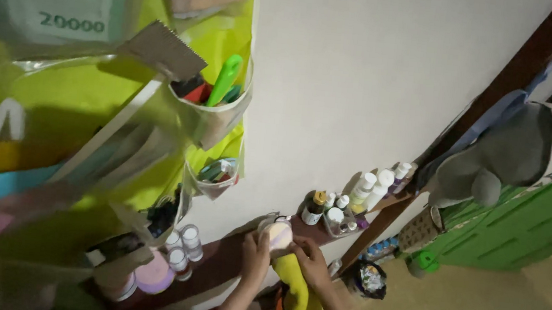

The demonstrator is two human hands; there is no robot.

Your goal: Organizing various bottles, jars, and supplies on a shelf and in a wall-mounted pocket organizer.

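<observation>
Holding a round pale jar point(278, 233) between them, both hands work just above a dark wooden shelf point(225, 265) that runs along the white wall point(378, 70). The left hand point(255, 254) has its grip closed on the left side of the jar, and the right hand point(312, 259) grasps its right side. Under the jar, between the forearms, a yellow-green object point(300, 292) is seen; I cannot tell what it is. On the shelf to the right stands a group of small bottles point(352, 199). To the left, a lime-green hanging organizer point(91, 110) with clear pockets holds a green-handled tool point(224, 79). A grey plush toy point(525, 155) hangs at the right.
</observation>
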